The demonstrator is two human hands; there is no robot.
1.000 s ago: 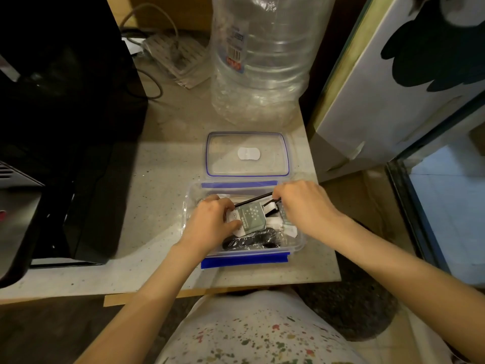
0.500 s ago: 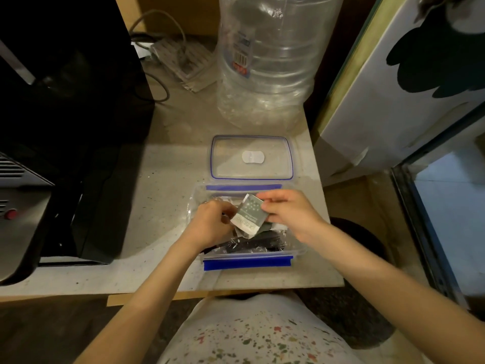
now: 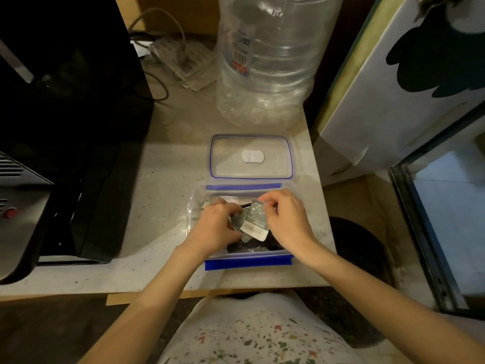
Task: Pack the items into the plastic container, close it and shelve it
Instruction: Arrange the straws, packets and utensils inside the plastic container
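A clear plastic container [image 3: 195,206] with blue clips stands open near the counter's front edge. Its clear lid [image 3: 273,156], blue-rimmed, lies flat just behind it. Both hands are inside the container. My right hand [image 3: 287,222] pinches a grey-green sachet [image 3: 256,223] by its top edge and holds it tilted above the contents. My left hand [image 3: 216,227] grips a second grey sachet [image 3: 237,220] beside it. Dark items [image 3: 249,248] and a thin black stick lie in the bottom, partly hidden by my hands.
A big clear water bottle [image 3: 265,61] stands behind the lid. A black appliance [image 3: 65,101] fills the left of the counter [image 3: 162,185]. A power strip with cables [image 3: 181,59] lies at the back. A white board [image 3: 393,88] leans at the right, beside a glass tank [image 3: 446,206].
My right hand let go of the black stick, picked up the grey-green sachet and lifted it. My left hand stayed inside the container and now grips another sachet.
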